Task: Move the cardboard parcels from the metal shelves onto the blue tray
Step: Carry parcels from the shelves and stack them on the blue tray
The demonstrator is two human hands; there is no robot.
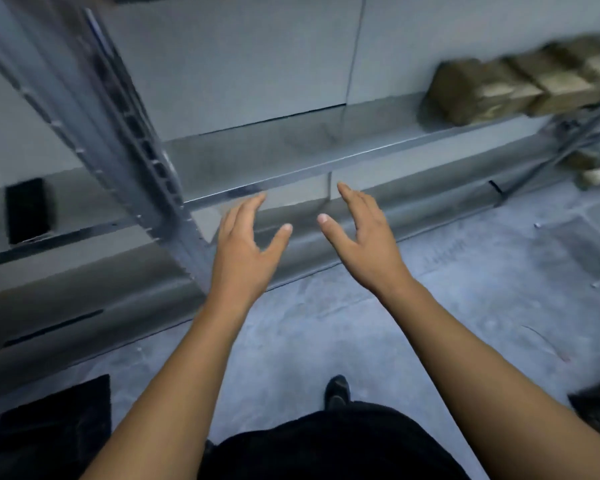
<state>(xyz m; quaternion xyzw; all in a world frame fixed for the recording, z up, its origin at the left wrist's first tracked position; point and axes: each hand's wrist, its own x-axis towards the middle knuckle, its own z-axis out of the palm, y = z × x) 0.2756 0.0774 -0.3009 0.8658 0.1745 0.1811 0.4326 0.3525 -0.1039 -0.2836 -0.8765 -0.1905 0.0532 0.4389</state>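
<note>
while left grip (244, 242) and right grip (365, 241) hover spread, empty, blurred parcel row (520, 88) lies lengthwise along shelf (264, 157), far right.

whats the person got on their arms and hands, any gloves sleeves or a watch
Nothing is worn on either. The left hand and right hand have no gloves and no rings that this blurred picture shows. The left forearm and right forearm carry no sleeve, watch or band up to the frame's edge. Below them show a black garment and one dark shoe.

Metal shelf (291, 157) with blurred cardboard parcels (513, 84) at right.
</note>
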